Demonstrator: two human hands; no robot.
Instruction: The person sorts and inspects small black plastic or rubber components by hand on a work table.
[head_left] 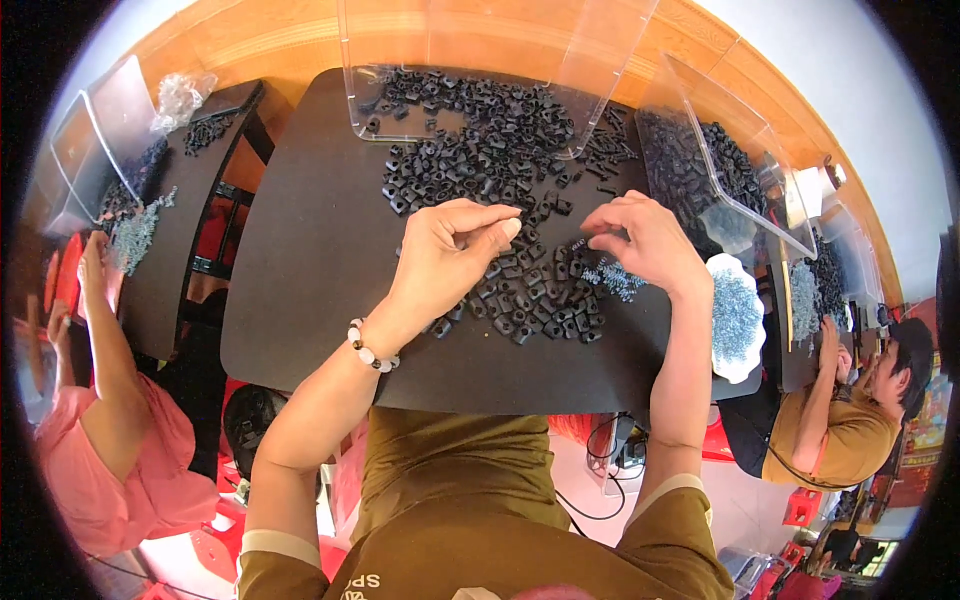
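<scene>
My left hand (455, 250), with a beaded bracelet (370, 350) on its wrist, is raised over the black parts. Its thumb and forefinger are pinched together; whatever is between them is too small to make out. My right hand (648, 242) is curled above a small heap of silvery-blue screws (615, 281), thumb and fingertips close together, and what they hold I cannot tell. Below and between my hands lie loose small black plastic parts (530, 290), each with a hole. They join a bigger spread of the same parts (480, 140) farther back.
A clear plastic bin (348, 90) lies tipped at the far side of the dark table (300, 240). Another clear bin (700, 130) of black parts stands right, above a white scalloped dish (740, 374) of screws. People work at left (120, 450) and right (835, 430).
</scene>
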